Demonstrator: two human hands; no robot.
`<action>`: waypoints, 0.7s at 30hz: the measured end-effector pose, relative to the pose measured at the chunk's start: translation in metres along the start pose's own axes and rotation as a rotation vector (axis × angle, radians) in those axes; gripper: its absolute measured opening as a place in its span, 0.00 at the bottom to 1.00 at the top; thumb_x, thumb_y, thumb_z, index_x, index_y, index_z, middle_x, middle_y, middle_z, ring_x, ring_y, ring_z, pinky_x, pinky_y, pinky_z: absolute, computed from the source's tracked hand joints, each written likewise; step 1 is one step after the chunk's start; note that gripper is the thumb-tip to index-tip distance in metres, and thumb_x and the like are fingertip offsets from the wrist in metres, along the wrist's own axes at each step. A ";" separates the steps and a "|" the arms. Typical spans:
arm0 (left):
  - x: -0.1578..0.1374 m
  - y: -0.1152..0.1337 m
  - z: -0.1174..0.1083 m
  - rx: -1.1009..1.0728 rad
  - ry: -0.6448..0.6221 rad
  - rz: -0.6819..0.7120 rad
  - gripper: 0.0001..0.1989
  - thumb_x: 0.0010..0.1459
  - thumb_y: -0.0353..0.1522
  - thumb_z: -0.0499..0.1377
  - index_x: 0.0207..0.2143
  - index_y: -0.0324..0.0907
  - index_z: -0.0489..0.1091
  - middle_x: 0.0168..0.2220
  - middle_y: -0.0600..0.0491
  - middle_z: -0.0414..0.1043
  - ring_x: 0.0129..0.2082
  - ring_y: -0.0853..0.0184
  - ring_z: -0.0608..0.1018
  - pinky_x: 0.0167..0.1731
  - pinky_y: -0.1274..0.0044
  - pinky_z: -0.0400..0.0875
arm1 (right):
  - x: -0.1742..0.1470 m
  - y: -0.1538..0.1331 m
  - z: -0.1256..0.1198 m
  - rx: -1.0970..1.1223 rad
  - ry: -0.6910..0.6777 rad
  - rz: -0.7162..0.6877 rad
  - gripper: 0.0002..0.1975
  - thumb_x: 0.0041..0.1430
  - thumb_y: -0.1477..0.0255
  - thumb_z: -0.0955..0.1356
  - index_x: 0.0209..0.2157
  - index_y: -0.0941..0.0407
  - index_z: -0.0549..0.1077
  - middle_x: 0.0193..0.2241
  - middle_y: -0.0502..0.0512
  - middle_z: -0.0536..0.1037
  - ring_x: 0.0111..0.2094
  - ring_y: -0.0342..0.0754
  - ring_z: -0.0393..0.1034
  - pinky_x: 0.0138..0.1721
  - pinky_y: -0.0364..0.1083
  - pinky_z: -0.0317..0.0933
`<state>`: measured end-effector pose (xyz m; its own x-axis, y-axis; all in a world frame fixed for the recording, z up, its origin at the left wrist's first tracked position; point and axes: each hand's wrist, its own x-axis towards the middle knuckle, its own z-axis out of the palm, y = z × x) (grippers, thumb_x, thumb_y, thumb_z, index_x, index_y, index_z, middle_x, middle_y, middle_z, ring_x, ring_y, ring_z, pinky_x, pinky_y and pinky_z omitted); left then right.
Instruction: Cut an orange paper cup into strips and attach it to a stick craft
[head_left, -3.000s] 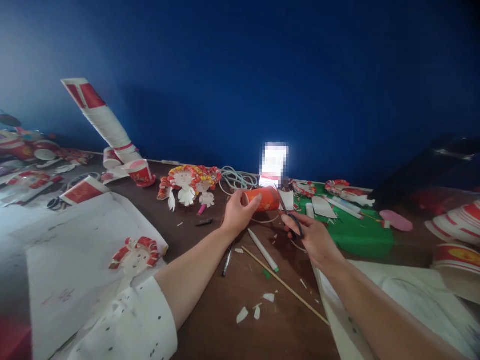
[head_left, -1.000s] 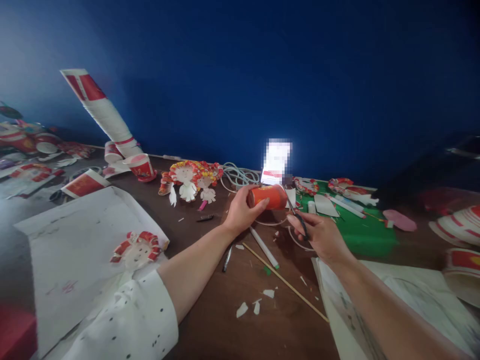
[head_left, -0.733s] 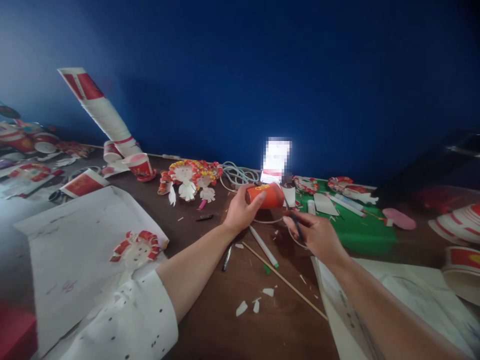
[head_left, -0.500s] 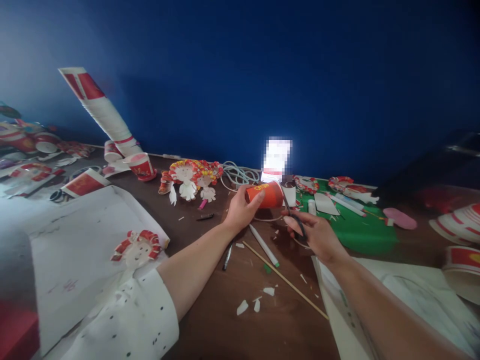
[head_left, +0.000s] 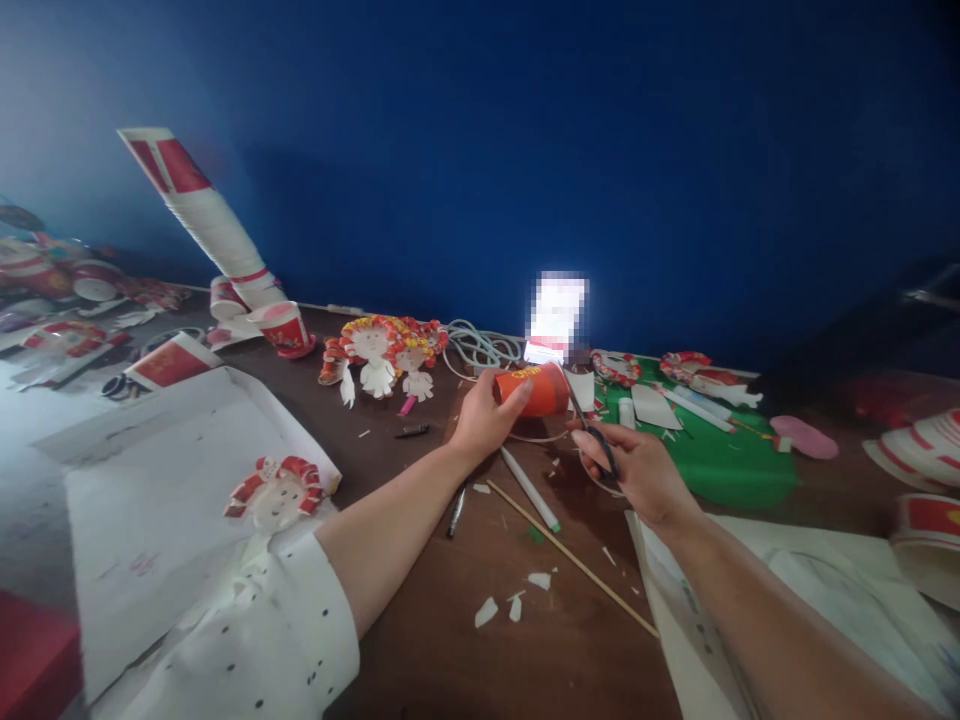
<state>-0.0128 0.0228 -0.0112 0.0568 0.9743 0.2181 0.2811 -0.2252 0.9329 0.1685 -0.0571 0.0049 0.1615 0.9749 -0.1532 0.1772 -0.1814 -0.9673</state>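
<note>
Head view: the left hand [head_left: 484, 415] is clamped around an orange cup [head_left: 540, 390], held sideways; the right hand [head_left: 641, 465] grips scissors [head_left: 606, 455] at the end beyond that grip. Paper figures [head_left: 375, 345] leftward look finished; the cup appears largely uncut.

White left sleeve [head_left: 277, 630] with small scattered black dots

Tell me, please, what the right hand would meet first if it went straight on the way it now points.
Most likely the orange cup held in the left hand: the right hand points its scissors towards the cup's rim, though the remaining gap is unclear.
</note>
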 end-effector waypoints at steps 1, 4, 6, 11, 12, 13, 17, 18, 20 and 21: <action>0.000 0.000 0.000 -0.005 0.003 -0.009 0.22 0.53 0.47 0.58 0.41 0.40 0.69 0.34 0.49 0.73 0.33 0.65 0.75 0.35 0.75 0.68 | 0.000 0.000 0.001 -0.012 0.001 -0.016 0.19 0.47 0.58 0.72 0.39 0.54 0.79 0.18 0.47 0.68 0.19 0.39 0.59 0.20 0.40 0.54; 0.000 0.001 0.001 -0.026 0.005 -0.033 0.20 0.53 0.46 0.59 0.40 0.40 0.69 0.32 0.50 0.73 0.32 0.65 0.75 0.33 0.75 0.68 | 0.000 0.001 0.002 -0.049 0.012 -0.062 0.18 0.49 0.58 0.71 0.39 0.54 0.79 0.17 0.46 0.67 0.19 0.38 0.58 0.21 0.40 0.53; 0.000 0.000 0.001 -0.030 0.002 -0.042 0.20 0.53 0.47 0.59 0.39 0.40 0.69 0.31 0.50 0.73 0.32 0.65 0.75 0.33 0.75 0.68 | -0.001 0.002 0.002 -0.091 0.028 -0.092 0.18 0.49 0.58 0.71 0.38 0.54 0.80 0.17 0.46 0.68 0.19 0.39 0.58 0.21 0.40 0.54; 0.000 -0.002 0.001 -0.015 0.008 -0.027 0.22 0.53 0.47 0.58 0.41 0.40 0.69 0.33 0.50 0.73 0.32 0.65 0.75 0.34 0.75 0.68 | -0.003 0.004 0.002 -0.144 0.037 -0.144 0.17 0.50 0.58 0.71 0.38 0.54 0.79 0.20 0.48 0.71 0.21 0.40 0.61 0.24 0.41 0.57; 0.000 -0.002 0.001 -0.013 0.009 -0.023 0.22 0.53 0.48 0.58 0.41 0.40 0.69 0.33 0.50 0.73 0.32 0.65 0.75 0.35 0.75 0.68 | -0.003 0.004 0.002 -0.139 0.033 -0.137 0.17 0.50 0.58 0.71 0.38 0.54 0.79 0.20 0.48 0.71 0.21 0.40 0.61 0.24 0.41 0.57; 0.000 -0.003 0.001 -0.012 0.009 -0.019 0.23 0.53 0.48 0.58 0.42 0.40 0.69 0.33 0.50 0.73 0.32 0.66 0.74 0.35 0.75 0.68 | -0.003 0.002 0.003 -0.128 0.028 -0.123 0.18 0.49 0.58 0.71 0.38 0.54 0.79 0.19 0.48 0.70 0.20 0.39 0.60 0.24 0.41 0.57; 0.002 -0.006 0.001 0.001 0.048 -0.017 0.23 0.53 0.50 0.56 0.40 0.40 0.69 0.30 0.51 0.72 0.30 0.67 0.73 0.32 0.76 0.67 | -0.005 -0.006 0.006 -0.079 0.008 -0.050 0.20 0.46 0.57 0.72 0.38 0.56 0.79 0.19 0.48 0.70 0.20 0.40 0.62 0.23 0.42 0.57; 0.003 -0.007 0.001 0.005 0.061 -0.028 0.24 0.53 0.51 0.56 0.39 0.40 0.69 0.28 0.52 0.71 0.29 0.67 0.73 0.31 0.76 0.67 | -0.006 -0.008 0.007 -0.078 0.001 -0.043 0.21 0.45 0.58 0.72 0.38 0.57 0.79 0.19 0.49 0.71 0.20 0.41 0.62 0.23 0.42 0.57; 0.005 -0.009 0.001 0.007 0.079 -0.055 0.24 0.53 0.51 0.55 0.38 0.40 0.69 0.25 0.54 0.69 0.26 0.68 0.72 0.28 0.76 0.66 | -0.007 -0.010 0.008 -0.089 -0.006 -0.040 0.20 0.45 0.58 0.72 0.37 0.57 0.79 0.19 0.49 0.71 0.20 0.41 0.62 0.22 0.42 0.57; 0.006 -0.010 0.001 0.003 0.084 -0.065 0.24 0.53 0.52 0.55 0.38 0.40 0.69 0.24 0.54 0.68 0.25 0.68 0.71 0.27 0.76 0.66 | -0.007 -0.010 0.008 -0.095 -0.006 -0.042 0.20 0.45 0.59 0.72 0.37 0.57 0.79 0.19 0.49 0.71 0.20 0.41 0.62 0.22 0.42 0.57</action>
<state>-0.0140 0.0308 -0.0200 -0.0418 0.9827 0.1804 0.2849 -0.1613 0.9449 0.1581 -0.0613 0.0144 0.1467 0.9826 -0.1142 0.2754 -0.1514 -0.9493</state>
